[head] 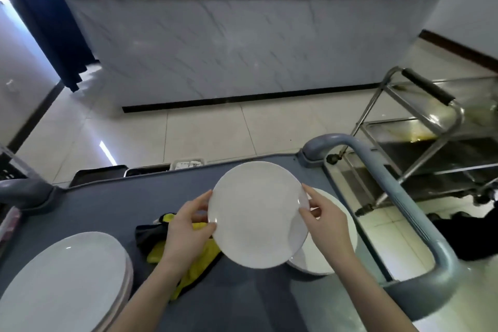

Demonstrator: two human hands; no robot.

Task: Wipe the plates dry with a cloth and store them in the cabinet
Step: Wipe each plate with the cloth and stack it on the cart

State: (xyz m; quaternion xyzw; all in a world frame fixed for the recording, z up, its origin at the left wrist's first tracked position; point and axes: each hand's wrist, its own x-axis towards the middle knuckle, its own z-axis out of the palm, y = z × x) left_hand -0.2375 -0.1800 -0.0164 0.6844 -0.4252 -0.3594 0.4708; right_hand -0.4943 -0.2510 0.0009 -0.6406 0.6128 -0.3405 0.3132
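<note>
Both hands, left hand point(188, 226) and right hand point(324, 219), pinch opposite rims of a round white ceramic plate point(257, 214) held above the grey plastic cart top point(113, 205); if still wet, it could slip onto the white plate stack point(327, 257) beneath and chip

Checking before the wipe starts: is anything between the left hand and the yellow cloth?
Nothing visible. The cloth lies on the cart just under the left hand, which hides part of it. That hand is busy, though: it pinches the plate by the rim, as does the right hand.
</note>
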